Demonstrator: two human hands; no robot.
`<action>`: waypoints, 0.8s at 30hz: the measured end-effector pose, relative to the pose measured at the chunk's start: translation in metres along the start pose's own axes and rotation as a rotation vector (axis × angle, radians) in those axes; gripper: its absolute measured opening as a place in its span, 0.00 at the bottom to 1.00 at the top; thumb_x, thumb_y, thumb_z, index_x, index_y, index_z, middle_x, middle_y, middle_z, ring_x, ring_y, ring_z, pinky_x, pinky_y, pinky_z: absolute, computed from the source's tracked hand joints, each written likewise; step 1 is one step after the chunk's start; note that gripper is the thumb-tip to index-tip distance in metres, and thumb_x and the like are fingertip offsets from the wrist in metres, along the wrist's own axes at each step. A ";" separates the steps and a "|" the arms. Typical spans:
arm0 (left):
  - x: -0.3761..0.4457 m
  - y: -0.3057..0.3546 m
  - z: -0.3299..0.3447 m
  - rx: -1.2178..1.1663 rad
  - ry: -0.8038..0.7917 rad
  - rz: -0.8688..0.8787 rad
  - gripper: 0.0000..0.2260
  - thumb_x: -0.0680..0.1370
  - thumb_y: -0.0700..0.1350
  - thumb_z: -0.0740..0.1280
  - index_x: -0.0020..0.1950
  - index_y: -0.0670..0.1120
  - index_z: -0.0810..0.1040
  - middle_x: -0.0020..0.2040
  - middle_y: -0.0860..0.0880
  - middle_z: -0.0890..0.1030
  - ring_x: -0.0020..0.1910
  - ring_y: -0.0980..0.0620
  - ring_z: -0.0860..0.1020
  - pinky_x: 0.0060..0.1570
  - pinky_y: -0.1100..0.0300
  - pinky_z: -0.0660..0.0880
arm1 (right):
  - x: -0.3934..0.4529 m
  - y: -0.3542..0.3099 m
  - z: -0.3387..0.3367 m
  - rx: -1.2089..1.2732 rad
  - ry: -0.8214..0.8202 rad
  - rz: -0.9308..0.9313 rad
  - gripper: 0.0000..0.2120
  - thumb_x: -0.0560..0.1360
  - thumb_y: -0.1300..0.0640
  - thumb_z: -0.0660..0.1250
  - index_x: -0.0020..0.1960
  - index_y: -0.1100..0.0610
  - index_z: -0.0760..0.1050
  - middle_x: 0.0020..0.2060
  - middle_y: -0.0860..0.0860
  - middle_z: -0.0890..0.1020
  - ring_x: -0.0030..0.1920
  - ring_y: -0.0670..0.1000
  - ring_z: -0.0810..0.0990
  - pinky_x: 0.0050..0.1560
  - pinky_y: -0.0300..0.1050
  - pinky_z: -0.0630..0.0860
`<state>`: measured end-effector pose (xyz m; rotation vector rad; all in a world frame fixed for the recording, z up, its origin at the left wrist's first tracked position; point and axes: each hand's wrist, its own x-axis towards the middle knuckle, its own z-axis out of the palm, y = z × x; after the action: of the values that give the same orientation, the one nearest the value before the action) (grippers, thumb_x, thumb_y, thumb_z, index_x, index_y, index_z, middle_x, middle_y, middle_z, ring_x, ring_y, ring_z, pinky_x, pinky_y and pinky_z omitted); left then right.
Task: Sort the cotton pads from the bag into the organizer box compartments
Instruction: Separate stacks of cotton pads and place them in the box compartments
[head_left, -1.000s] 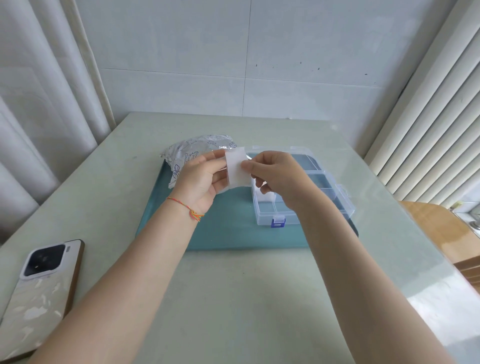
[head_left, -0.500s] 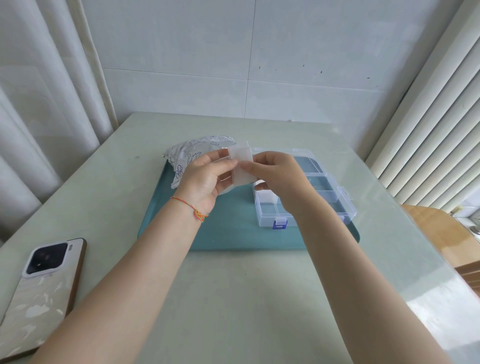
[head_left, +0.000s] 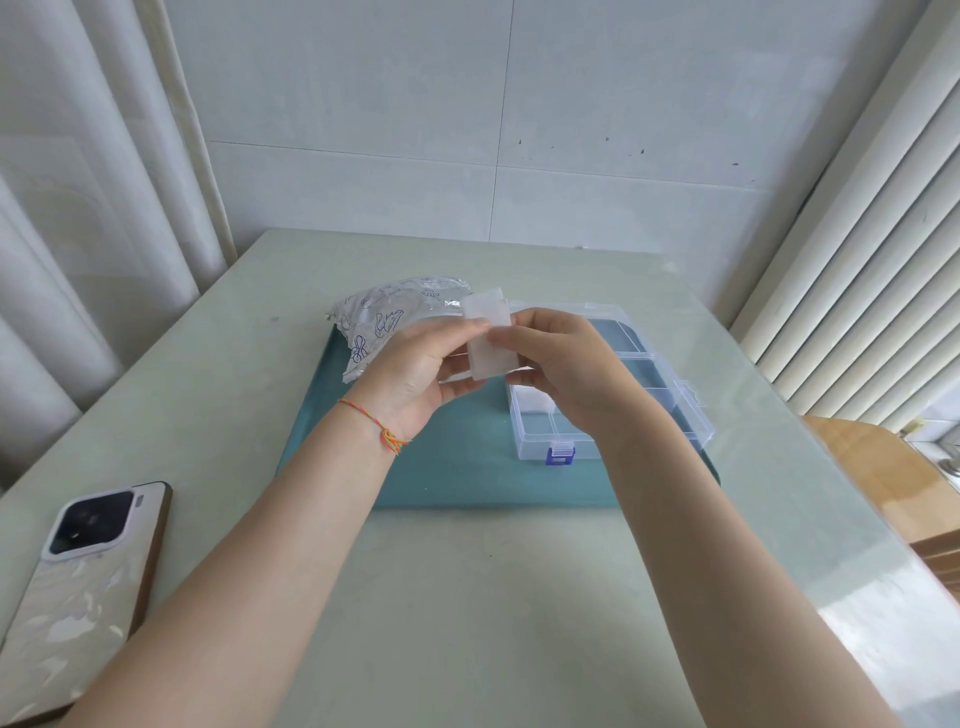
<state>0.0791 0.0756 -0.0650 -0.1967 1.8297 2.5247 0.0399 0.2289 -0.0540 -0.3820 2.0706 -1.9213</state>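
Observation:
Both hands hold a small stack of white cotton pads (head_left: 488, 338) upright above the teal mat. My left hand (head_left: 421, 369) pinches the stack's left side and my right hand (head_left: 561, 358) pinches its right side. Behind the left hand lies the printed plastic bag (head_left: 384, 317). The clear organizer box (head_left: 670, 395) with a blue latch sits open under and right of my right hand. White pads show in one of its left compartments (head_left: 530, 400); the hand hides part of the box.
A teal mat (head_left: 457, 467) lies under the bag and box on a pale green table (head_left: 467, 597). A phone (head_left: 78, 582) lies camera side up at the near left. Curtains hang left, blinds right, a tiled wall behind.
The pad stack has turned from lying wide between my hands to standing upright, and my fingertips have closed in together on it. Bag and box stay put.

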 end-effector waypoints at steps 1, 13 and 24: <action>0.001 -0.001 0.000 0.014 0.015 0.004 0.01 0.78 0.42 0.68 0.48 0.45 0.79 0.44 0.46 0.82 0.41 0.51 0.82 0.43 0.58 0.79 | 0.000 -0.001 0.000 -0.053 0.012 -0.009 0.06 0.75 0.57 0.71 0.45 0.58 0.76 0.41 0.54 0.81 0.40 0.51 0.79 0.43 0.44 0.76; 0.001 -0.004 -0.001 0.172 0.098 -0.069 0.03 0.75 0.39 0.70 0.48 0.43 0.82 0.30 0.51 0.77 0.31 0.53 0.76 0.30 0.60 0.75 | -0.013 -0.003 0.001 -0.956 -0.122 -0.339 0.51 0.64 0.46 0.80 0.78 0.44 0.52 0.68 0.47 0.65 0.69 0.50 0.64 0.66 0.47 0.66; -0.003 -0.006 0.008 0.063 -0.036 -0.073 0.05 0.78 0.36 0.64 0.52 0.40 0.78 0.34 0.49 0.83 0.32 0.53 0.82 0.27 0.61 0.75 | -0.011 0.003 0.010 -1.077 -0.001 -0.411 0.36 0.66 0.41 0.77 0.68 0.51 0.67 0.59 0.48 0.73 0.60 0.51 0.70 0.59 0.50 0.66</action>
<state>0.0822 0.0857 -0.0683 -0.2109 1.8510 2.4025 0.0535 0.2243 -0.0577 -1.0735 3.0247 -0.7313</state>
